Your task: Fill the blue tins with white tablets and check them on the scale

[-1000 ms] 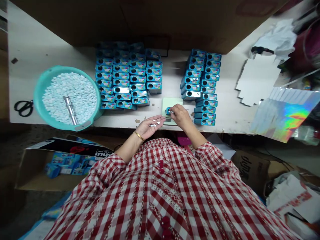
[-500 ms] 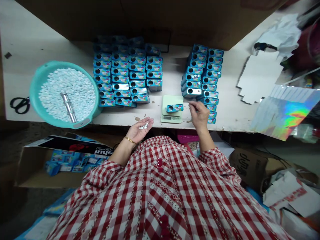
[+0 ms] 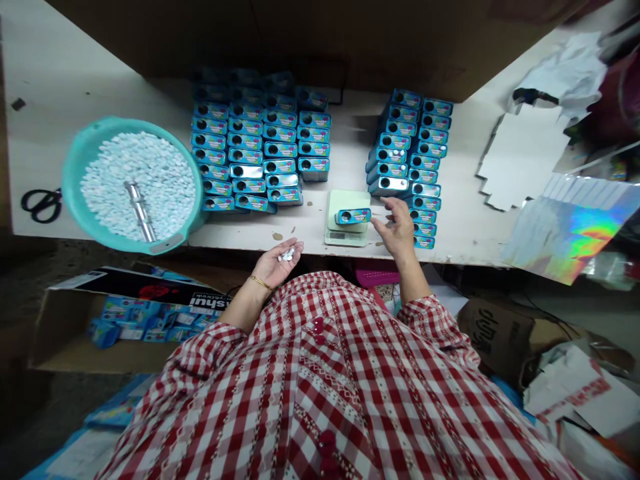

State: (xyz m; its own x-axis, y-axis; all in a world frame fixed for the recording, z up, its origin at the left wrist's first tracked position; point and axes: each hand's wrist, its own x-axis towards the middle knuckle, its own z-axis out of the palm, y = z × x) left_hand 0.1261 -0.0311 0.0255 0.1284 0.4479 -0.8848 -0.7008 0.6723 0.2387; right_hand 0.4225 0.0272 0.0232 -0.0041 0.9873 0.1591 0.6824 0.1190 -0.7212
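My left hand (image 3: 275,265) is palm up near the table's front edge, holding several small white candies (image 3: 287,255) in its slightly cupped palm. A small blue tin (image 3: 354,216) with a round dark hole in its top stands on a pale green scale (image 3: 345,235). Just right of that tin is my right hand (image 3: 399,230), its thumb and fingers spread and nothing visible between them. Whether the thumb touches the tin's end, I cannot tell. Rows of similar blue tins (image 3: 250,171) stand left of the scale, and more blue tins (image 3: 395,155) stand behind my right hand.
A turquoise tub (image 3: 69,183) of white candies, with a shiny metal cylinder (image 3: 140,210) on them, stands at left beside black scissors (image 3: 41,205). Below is an open carton (image 3: 75,357) of blue packs. A large brown box overhangs the back. Holographic sheets (image 3: 575,227) lie right.
My right hand has opened from a pinch and shifted slightly toward the tin on the scale. My left hand keeps the candies in its palm. The view has shifted slightly.
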